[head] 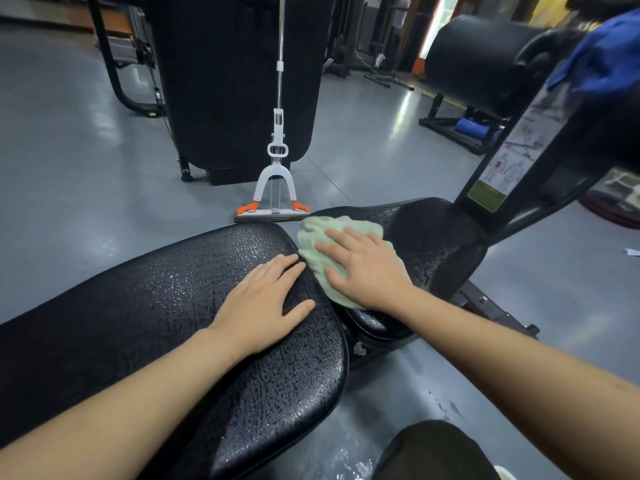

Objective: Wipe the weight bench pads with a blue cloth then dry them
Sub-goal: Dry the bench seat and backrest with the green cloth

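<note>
left hand [263, 299]: flat, fingers spread, bracing long pad [145, 323]
right hand [363, 268]: fingers splayed, pressing green towel [318, 233] on seat pad [433, 237]
blue cloth [602, 60]: hung on frame (set aside)
progress: wiping seemingly done; drying underway, pads look wet

Only one view is given, taken from a wide-angle camera worn on the person's head. It is aimed forward and down along both bare forearms onto the long black textured bench pad [166, 327], seen from close above. Straight lines are bent toward the edges. The grey glossy floor [69, 168] and a white-framed mop with orange clips [275, 188] are taken in farther off.
</note>
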Tool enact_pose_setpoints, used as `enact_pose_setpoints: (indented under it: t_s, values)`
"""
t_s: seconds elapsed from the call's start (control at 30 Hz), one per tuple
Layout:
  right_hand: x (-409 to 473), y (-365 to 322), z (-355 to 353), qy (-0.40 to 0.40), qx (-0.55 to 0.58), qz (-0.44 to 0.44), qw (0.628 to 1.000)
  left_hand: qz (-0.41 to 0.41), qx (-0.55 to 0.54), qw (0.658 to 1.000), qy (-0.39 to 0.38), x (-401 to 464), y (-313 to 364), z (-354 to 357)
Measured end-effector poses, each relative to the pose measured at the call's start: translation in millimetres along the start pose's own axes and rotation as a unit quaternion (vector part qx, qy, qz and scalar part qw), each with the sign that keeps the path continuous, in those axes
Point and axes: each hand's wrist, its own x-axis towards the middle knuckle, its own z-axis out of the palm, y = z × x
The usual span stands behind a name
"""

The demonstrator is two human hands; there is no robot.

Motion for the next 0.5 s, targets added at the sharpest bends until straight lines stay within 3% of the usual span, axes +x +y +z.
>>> enact_pose_setpoints:
  t_s: [0.1, 0.27, 0.5]
  values:
    - [-29.6, -2.0, 2.3, 0.028, -0.003, -0.038, 0.999, -0.012, -0.016, 1.0, -0.009, 0.2, 0.7, 2.1]
    - [-13.4, 11.6, -1.2, -0.012, 0.026, -0.049, 0.998, -0.013, -0.021, 1.0, -0.013, 0.3, -1.6, 4.2]
    - [49.7, 56.3, -5.5, -0.071, 0.018, 0.124, 0.99, -0.011, -0.03, 0.999, -0.014, 3.4, -4.4, -1.6]
